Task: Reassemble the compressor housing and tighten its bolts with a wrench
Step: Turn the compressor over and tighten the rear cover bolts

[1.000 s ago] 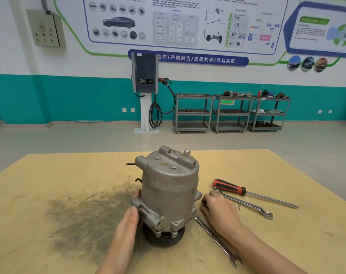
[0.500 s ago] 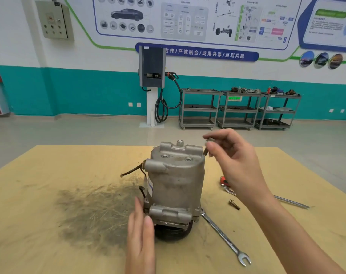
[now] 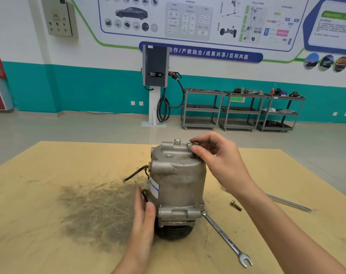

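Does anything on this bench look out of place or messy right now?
One loose bolt lies on the table right of the compressor, not yet fitted. A dark grimy smear stains the tabletop to its left.

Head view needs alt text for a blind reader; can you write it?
A right hand pinches a bolt at the top rim of an upright compressor while the left hand steadies its base. A wrench and loose bolt lie on the table.

1. The right hand [image 3: 217, 161] hides the compressor's [image 3: 178, 180] top right corner.
2. The screwdriver [image 3: 289, 203] handle lies behind the right forearm.
3. The wrench's [image 3: 225, 238] upper end disappears beneath the compressor.
4. Poster [image 3: 188, 20] text is too small.
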Demonstrator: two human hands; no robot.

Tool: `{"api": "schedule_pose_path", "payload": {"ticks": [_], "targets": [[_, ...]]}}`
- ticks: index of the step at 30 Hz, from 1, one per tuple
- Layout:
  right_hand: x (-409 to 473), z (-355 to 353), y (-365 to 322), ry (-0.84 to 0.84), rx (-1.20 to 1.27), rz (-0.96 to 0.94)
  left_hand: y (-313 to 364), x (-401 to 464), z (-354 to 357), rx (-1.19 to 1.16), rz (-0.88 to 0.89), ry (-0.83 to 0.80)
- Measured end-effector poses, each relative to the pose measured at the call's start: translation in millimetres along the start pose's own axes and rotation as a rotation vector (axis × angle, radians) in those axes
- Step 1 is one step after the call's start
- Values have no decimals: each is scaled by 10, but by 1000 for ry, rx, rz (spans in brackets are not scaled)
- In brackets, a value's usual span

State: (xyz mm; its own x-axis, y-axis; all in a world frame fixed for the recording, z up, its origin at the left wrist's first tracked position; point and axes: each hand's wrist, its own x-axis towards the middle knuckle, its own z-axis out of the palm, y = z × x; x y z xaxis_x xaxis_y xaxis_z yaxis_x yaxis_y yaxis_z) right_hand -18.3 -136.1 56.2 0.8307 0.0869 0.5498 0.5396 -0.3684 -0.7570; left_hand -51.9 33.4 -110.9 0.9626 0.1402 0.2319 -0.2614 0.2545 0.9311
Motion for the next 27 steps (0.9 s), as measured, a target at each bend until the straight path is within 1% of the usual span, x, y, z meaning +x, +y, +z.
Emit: {"api": "schedule_pose_path", "payload": {"ticks": [2,5,9,14,17,19,21,23,25,27], "targets": [[21,-29,-32,-41,-5,24,9,48,-11,-21,-17,-80],[56,-81,-85,-110,-52,38,71,82,0,-92,-55,-131],[71,-102,-79,-150,-198,0,99,90,54,-140,-111,-131],[38,-90,1,-110,-314,-18,112,37,79,-206,-170,-114],[46,-102,20,-138,-260,22,106,-33,86,-219,-159,-11],[68,-94,39,-114,-173,84,130,-68,89,-235,-145,143],[100,-52,52,-83,-79,167,158,-111,103,-178,-119,298],[146,5,53,-79,-12,237,185,-141,128,-118,-63,404],[190,48,32,-83,18,282,182,-141,114,-49,-27,435],[215,69,17,-87,49,293,149,-102,35,14,-35,440]]}}
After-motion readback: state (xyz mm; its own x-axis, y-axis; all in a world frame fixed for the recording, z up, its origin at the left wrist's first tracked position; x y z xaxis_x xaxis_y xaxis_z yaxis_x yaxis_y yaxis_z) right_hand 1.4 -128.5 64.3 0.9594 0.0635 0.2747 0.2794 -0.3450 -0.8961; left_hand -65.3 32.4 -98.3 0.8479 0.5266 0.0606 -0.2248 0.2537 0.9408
